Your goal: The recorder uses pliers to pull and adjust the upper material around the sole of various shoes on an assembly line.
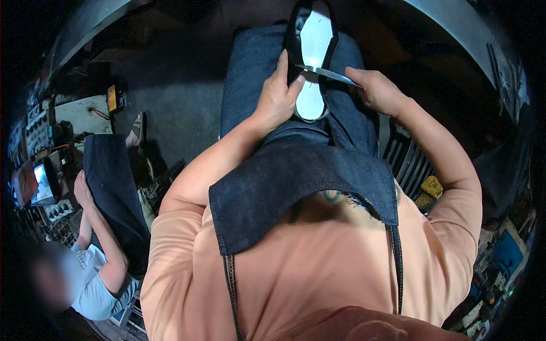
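Note:
A black shoe upper with a pale insole (314, 51) lies sole-up on my denim-aproned lap. My left hand (278, 96) presses on the shoe's left edge, fingers curled against it, thumb near the insole's narrow waist. My right hand (375, 91) grips the handle of a thin metal blade (324, 71), whose tip reaches across the insole toward my left fingers. The handle is hidden inside my right fist.
A dark denim apron (296, 182) covers my chest and lap. At the left sits another person (96, 250) in a pale shirt, with a small screen (40, 184) and cluttered shelves beside them. A yellow object (431, 186) and a slatted rack (406, 162) stand at my right.

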A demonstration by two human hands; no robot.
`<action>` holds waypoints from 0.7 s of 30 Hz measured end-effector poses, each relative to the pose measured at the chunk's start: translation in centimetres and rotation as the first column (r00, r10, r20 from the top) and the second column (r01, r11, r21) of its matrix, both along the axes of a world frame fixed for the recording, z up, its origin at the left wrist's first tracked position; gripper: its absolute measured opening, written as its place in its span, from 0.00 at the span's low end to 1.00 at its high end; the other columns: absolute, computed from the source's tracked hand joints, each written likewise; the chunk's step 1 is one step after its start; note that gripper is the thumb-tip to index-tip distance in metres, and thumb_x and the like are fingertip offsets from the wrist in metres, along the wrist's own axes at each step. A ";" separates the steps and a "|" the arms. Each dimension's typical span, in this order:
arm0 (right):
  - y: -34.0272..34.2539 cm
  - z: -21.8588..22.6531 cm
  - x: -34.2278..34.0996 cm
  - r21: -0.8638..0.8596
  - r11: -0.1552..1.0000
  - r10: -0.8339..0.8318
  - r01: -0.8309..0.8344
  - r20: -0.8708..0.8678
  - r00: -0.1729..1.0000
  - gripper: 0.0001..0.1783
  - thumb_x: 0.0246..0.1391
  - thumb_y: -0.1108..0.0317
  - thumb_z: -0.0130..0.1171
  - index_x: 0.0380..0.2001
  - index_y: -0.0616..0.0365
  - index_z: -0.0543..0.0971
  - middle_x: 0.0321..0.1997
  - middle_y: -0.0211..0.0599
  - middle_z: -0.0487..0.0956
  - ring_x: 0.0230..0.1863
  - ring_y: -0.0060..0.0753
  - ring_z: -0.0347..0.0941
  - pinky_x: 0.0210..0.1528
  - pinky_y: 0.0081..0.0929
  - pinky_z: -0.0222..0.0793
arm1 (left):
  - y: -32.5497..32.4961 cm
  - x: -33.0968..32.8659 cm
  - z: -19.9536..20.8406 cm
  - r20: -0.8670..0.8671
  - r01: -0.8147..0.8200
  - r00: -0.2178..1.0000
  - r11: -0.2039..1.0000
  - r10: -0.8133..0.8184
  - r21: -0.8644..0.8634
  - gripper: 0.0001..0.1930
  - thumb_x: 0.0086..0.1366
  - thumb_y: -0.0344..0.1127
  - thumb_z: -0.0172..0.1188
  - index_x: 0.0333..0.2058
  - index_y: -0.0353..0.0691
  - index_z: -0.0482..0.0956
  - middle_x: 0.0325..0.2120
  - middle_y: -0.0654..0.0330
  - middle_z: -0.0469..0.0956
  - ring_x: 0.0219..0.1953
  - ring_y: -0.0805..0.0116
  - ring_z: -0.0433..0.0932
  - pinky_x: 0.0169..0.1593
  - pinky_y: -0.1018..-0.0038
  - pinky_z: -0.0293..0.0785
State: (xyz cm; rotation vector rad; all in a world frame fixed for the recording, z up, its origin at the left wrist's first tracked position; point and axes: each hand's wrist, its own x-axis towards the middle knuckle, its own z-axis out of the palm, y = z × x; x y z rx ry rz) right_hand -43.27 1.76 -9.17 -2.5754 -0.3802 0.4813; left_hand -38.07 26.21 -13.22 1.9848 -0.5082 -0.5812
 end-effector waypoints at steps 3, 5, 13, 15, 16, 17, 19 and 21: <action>0.1 0.3 0.4 -0.014 0.999 0.034 -0.034 -0.018 0.999 0.09 0.48 0.82 0.49 0.31 0.59 0.65 0.27 0.45 0.72 0.33 0.49 0.73 0.35 0.39 0.69 | 0.9 0.7 -0.4 -0.060 0.018 0.998 0.999 -0.020 -0.046 0.37 0.70 0.46 0.48 0.67 0.34 0.42 0.60 0.37 0.61 0.62 0.46 0.63 0.64 0.63 0.58; -0.3 -0.6 0.4 0.036 0.999 0.039 -0.039 0.011 0.999 0.09 0.48 0.83 0.49 0.31 0.59 0.65 0.27 0.45 0.72 0.33 0.49 0.73 0.35 0.39 0.69 | 1.2 1.2 -0.3 -0.246 0.028 0.964 0.954 -0.105 -0.297 0.39 0.69 0.52 0.47 0.69 0.42 0.40 0.64 0.40 0.55 0.67 0.50 0.55 0.66 0.64 0.54; -1.6 0.1 -2.5 0.323 0.936 -0.082 0.139 -0.183 0.980 0.09 0.49 0.85 0.46 0.32 0.60 0.68 0.28 0.41 0.73 0.34 0.41 0.74 0.38 0.36 0.70 | -0.4 2.3 -1.4 -0.084 0.120 0.987 0.975 -0.138 -0.184 0.49 0.64 0.59 0.53 0.67 0.33 0.36 0.66 0.36 0.46 0.68 0.45 0.48 0.68 0.66 0.47; -1.6 0.6 -3.3 0.352 0.912 -0.105 0.211 -0.296 0.949 0.11 0.48 0.86 0.44 0.34 0.60 0.69 0.33 0.40 0.74 0.38 0.37 0.74 0.42 0.36 0.72 | -0.8 2.1 -0.9 -0.071 0.134 0.987 0.982 -0.144 -0.134 0.50 0.63 0.59 0.54 0.67 0.33 0.35 0.66 0.35 0.44 0.68 0.45 0.47 0.69 0.65 0.47; -1.6 0.7 -3.8 0.355 0.906 -0.120 0.232 -0.312 0.942 0.13 0.47 0.87 0.43 0.34 0.60 0.70 0.36 0.40 0.75 0.40 0.36 0.74 0.45 0.35 0.72 | -1.0 2.1 -0.9 -0.080 0.134 0.986 0.978 -0.149 -0.162 0.48 0.64 0.57 0.54 0.67 0.33 0.36 0.65 0.35 0.46 0.68 0.45 0.49 0.68 0.65 0.48; -1.4 1.2 -4.1 0.358 0.905 -0.118 0.231 -0.310 0.943 0.13 0.47 0.87 0.43 0.34 0.60 0.70 0.36 0.40 0.75 0.40 0.36 0.74 0.45 0.35 0.72 | -1.0 1.9 -0.9 -0.090 0.129 0.985 0.974 -0.148 -0.189 0.47 0.64 0.54 0.54 0.67 0.34 0.36 0.65 0.36 0.48 0.67 0.46 0.51 0.68 0.64 0.49; -1.1 2.5 -4.8 0.343 0.922 -0.131 0.178 -0.157 0.979 0.14 0.46 0.87 0.47 0.36 0.61 0.70 0.36 0.40 0.76 0.43 0.41 0.75 0.47 0.37 0.70 | -1.3 1.6 -0.7 -0.141 0.086 0.983 0.970 -0.121 -0.229 0.45 0.65 0.51 0.55 0.67 0.35 0.37 0.64 0.37 0.50 0.66 0.46 0.53 0.67 0.63 0.51; -1.0 3.1 -5.1 0.326 0.932 -0.136 0.157 -0.087 0.987 0.14 0.45 0.88 0.46 0.35 0.61 0.69 0.34 0.38 0.76 0.39 0.36 0.75 0.45 0.34 0.71 | -1.7 1.2 -0.4 -0.190 0.046 0.976 0.961 -0.101 -0.272 0.43 0.65 0.48 0.55 0.67 0.36 0.39 0.63 0.38 0.52 0.65 0.47 0.55 0.66 0.63 0.53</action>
